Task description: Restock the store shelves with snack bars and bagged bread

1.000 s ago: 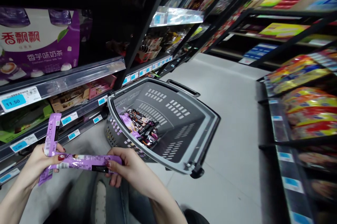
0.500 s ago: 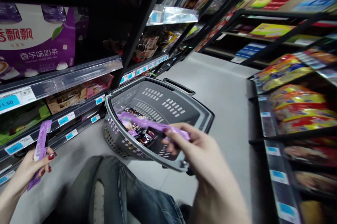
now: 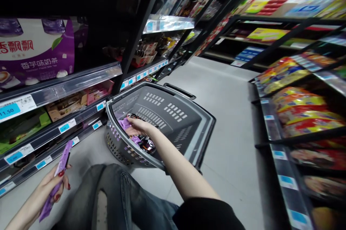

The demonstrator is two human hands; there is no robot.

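Note:
My left hand [image 3: 55, 185], at the lower left, is closed around a long narrow purple packet [image 3: 64, 158] that slants upright. My right hand [image 3: 137, 127] reaches down into the grey shopping basket [image 3: 167, 109], its fingers pinched at a purple packet [image 3: 124, 124]. Part of that packet is hidden by the fingers. Beneath and beside the hand, several dark and purple snack packets [image 3: 147, 144] lie in the basket's near left end. The basket stands on the floor in front of my knees.
On the left, a shelf holds a purple milk tea carton [image 3: 40, 55], with snack boxes [image 3: 66, 105] on the shelf below. Yellow and red bags [image 3: 305, 111] fill the right-hand shelves. The basket's black handle [image 3: 180, 91] lies at its far side. Pale floor [image 3: 229, 143] runs along the aisle.
My right hand has gone from above the basket's near edge down and left into it, carrying its purple packet. My left hand has shifted slightly right, still with its packet.

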